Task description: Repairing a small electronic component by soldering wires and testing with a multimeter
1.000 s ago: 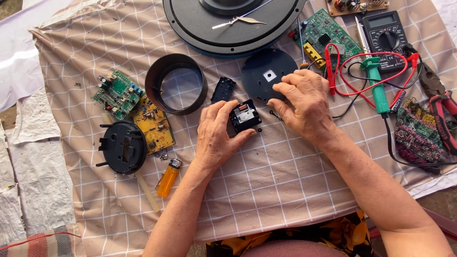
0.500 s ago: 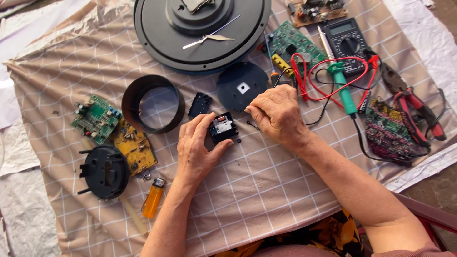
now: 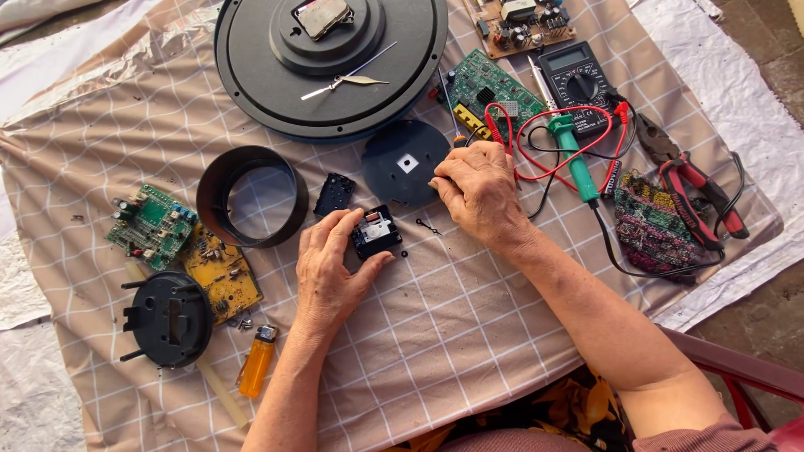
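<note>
Checked beige cloth [image 3: 469, 335] covering the surface, green circuit board [image 3: 151, 226] and black ring [image 3: 251, 197] lying left, left hand [image 3: 331, 272] curling around the small clock movement [image 3: 374, 233] at centre, right hand [image 3: 477, 192] pinching a screwdriver [image 3: 450, 117] just right, multimeter [image 3: 578, 79] sitting far right.

left hand [image 3: 328, 272] grips clock module [image 3: 375, 232] | right hand [image 3: 479, 192] beside disc [image 3: 405, 163]

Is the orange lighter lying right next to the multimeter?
No, the orange lighter lies at the cloth's lower left, far from the multimeter at the upper right.
</note>
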